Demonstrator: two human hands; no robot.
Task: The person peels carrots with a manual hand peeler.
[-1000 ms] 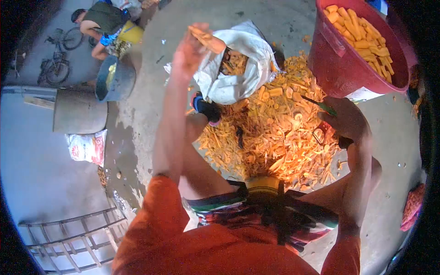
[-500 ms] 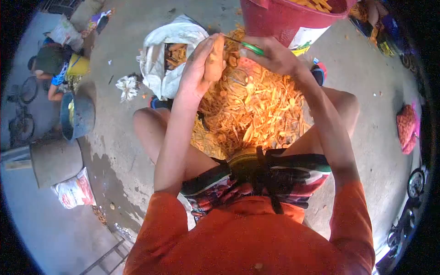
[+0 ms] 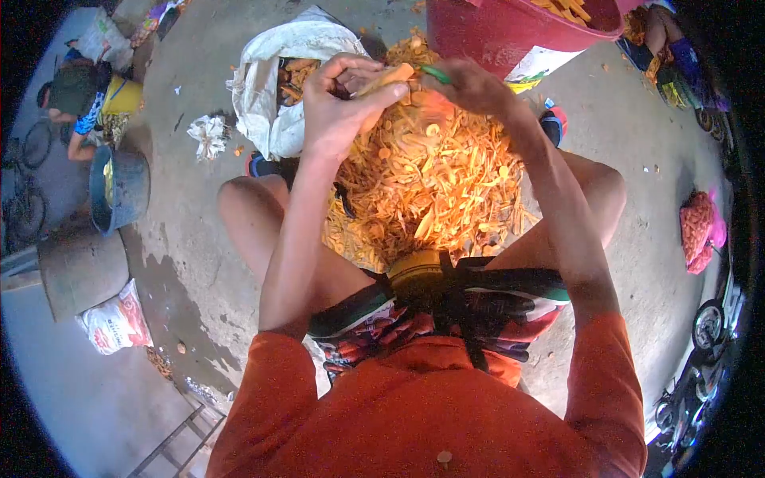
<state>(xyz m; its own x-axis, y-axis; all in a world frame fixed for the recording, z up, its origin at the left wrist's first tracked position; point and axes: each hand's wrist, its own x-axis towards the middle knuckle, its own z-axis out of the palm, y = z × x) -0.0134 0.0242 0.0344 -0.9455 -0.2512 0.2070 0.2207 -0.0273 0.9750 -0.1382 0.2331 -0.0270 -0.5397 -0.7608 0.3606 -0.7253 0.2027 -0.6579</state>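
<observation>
My left hand (image 3: 339, 99) grips a pale orange carrot (image 3: 390, 77), thumb along its near side and fingers behind it. Just right of its end, my right hand (image 3: 478, 86) is closed round a small tool with a green handle (image 3: 436, 75). Motion blurs that hand, and I cannot make out the tool's blade. Below both hands, between my bent legs, lies a big heap of orange peelings (image 3: 430, 187) with a few round slices in it. A white sack (image 3: 279, 127), with orange-brown roots inside, stands open to the left of the heap.
Beyond the heap stands a dark pink tub (image 3: 486, 40) holding orange pieces. At the left another person (image 3: 76, 95) bends over a dark bucket (image 3: 127, 199) beside a yellow one. A red mesh bag (image 3: 697, 231) lies right; motorbikes (image 3: 701, 350) stand at the edge.
The carrot has tilted from nearly upright to slanting rightward in my left hand, whose fingers have shifted on it. My right hand has moved slightly and stays closed on the green-handled tool.
</observation>
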